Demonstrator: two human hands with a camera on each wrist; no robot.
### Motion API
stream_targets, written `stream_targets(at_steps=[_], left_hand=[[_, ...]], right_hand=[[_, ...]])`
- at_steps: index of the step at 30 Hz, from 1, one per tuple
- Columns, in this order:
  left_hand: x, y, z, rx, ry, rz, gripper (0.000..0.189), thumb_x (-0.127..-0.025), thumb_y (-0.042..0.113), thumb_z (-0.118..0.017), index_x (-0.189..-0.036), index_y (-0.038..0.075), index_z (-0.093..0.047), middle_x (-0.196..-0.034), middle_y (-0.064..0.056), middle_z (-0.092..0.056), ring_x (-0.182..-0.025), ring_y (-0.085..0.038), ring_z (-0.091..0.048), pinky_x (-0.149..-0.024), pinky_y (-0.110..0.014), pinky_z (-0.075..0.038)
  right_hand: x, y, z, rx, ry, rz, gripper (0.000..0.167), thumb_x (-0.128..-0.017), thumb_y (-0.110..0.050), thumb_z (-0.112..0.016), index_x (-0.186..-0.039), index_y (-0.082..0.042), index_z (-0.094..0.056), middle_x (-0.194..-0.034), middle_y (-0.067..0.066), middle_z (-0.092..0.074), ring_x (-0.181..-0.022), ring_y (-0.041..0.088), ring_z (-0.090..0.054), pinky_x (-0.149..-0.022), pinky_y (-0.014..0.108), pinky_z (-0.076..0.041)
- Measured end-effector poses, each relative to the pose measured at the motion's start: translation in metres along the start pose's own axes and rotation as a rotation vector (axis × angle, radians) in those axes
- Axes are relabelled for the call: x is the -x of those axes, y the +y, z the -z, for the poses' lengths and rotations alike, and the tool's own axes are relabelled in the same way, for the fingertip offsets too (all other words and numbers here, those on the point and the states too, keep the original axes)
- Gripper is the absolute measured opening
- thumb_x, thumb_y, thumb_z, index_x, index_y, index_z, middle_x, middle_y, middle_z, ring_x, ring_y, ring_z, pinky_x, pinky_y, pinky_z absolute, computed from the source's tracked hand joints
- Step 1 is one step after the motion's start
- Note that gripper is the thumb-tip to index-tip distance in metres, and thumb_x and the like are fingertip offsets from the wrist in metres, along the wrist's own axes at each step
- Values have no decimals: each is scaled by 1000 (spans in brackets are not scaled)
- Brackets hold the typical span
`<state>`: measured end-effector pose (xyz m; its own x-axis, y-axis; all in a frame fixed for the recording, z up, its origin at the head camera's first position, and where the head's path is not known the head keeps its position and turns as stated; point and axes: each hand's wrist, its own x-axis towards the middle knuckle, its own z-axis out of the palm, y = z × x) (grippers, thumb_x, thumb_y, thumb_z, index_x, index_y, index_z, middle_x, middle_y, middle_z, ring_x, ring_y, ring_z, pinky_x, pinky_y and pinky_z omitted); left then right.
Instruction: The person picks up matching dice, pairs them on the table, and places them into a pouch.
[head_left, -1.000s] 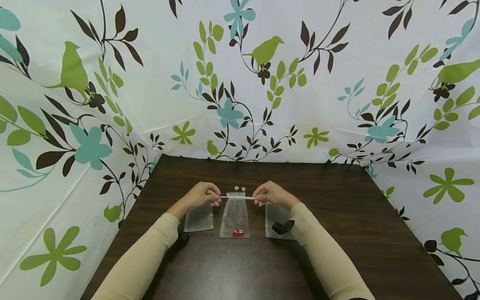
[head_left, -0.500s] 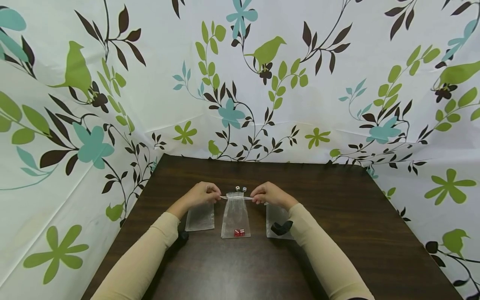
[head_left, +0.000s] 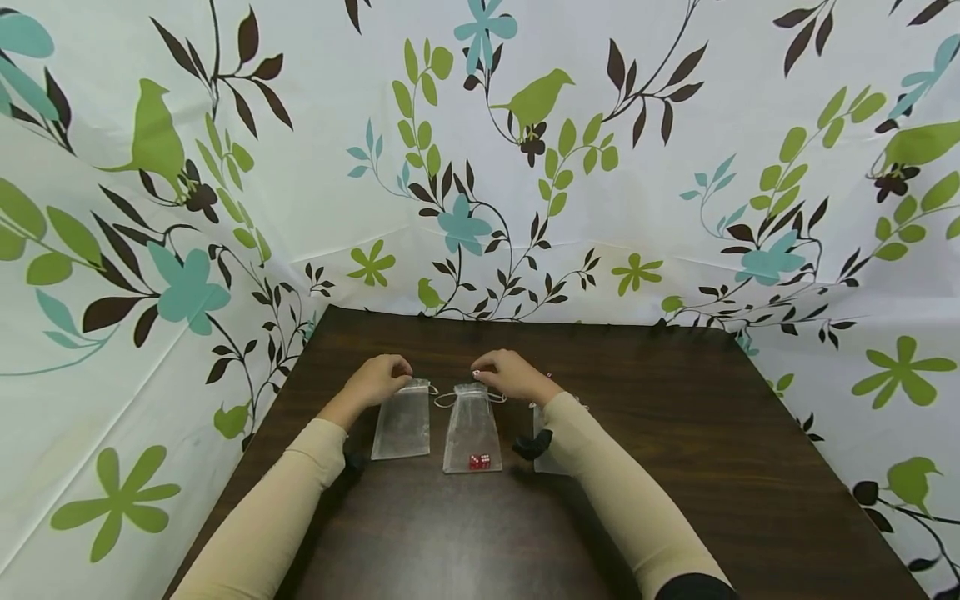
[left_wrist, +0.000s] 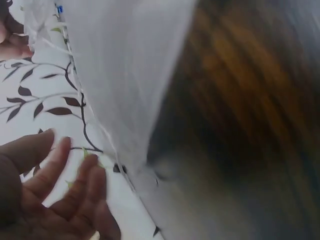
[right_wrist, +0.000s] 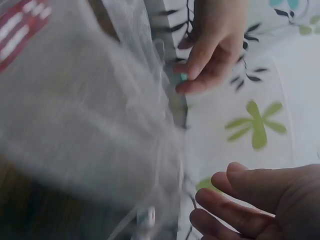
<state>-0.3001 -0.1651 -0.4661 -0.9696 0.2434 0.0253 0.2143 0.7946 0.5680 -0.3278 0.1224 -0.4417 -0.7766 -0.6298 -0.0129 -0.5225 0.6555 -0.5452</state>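
Note:
A sheer white drawstring pouch [head_left: 471, 429] lies in the middle of the table, with red dice [head_left: 480, 461] inside near its bottom. Its cord loops lie loose at both sides of its neck. My left hand [head_left: 377, 381] is over the top of a second sheer pouch [head_left: 402, 425] on the left; the left wrist view shows its fingers loosely bent, with nothing between them. My right hand [head_left: 512, 375] is just beyond the middle pouch's neck, its fingertips close to a white die [head_left: 476, 374]. In the right wrist view its fingers look relaxed and hold nothing.
A third sheer pouch [head_left: 551, 458] lies on the right, partly hidden under my right forearm. A small reddish thing [head_left: 549, 375] shows behind my right wrist. The dark wooden table [head_left: 712, 450] meets a patterned cloth [head_left: 637, 208] at the back and sides.
Both hands have let go of the middle pouch's cords, which they were pulling apart. My left hand has moved left to the left pouch; my right hand has moved slightly left and away to the white die.

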Motion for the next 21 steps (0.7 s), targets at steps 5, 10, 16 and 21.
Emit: stream_targets(at_steps=[5,10,16,21], left_hand=[[4,-8,5,-114,-54,90,30,-97,24,-70,-119,4,-67,-123,-19,-64,-113,-40,-60,-92,-61,-47],[6,-15,7,-157,-88,163,37,-94,30,-74,-121,7,-68,-127,-19,-63,-115,-42,-58,-94,-66,-43],[5,-17,6,-145,-116,181,37,-89,30,-80,-117,8,-70,-129,-19,-60,-115,-41,-58,-93,-65,-43],[5,-21,5,-144,-114,178,31,-86,29,-84,-107,11,-71,-122,-16,-58,-109,-38,-57,-87,-61,-47]], right_hand=[[-27,-24,-15,-23,-97,15,33,-105,-16,-58,-133,0,-63,-131,13,-66,-121,28,-62,-101,41,-50],[-49,-39,-31,-34,-184,-1,36,-104,-17,-60,-136,-1,-61,-133,13,-64,-122,27,-61,-97,38,-51],[-61,-41,-44,-58,-221,-94,42,-103,-19,-62,-141,-2,-55,-135,15,-62,-124,28,-59,-98,39,-51],[-67,-42,-51,-68,-212,-96,44,-102,-19,-64,-141,-1,-55,-134,17,-62,-124,29,-58,-98,39,-51]])
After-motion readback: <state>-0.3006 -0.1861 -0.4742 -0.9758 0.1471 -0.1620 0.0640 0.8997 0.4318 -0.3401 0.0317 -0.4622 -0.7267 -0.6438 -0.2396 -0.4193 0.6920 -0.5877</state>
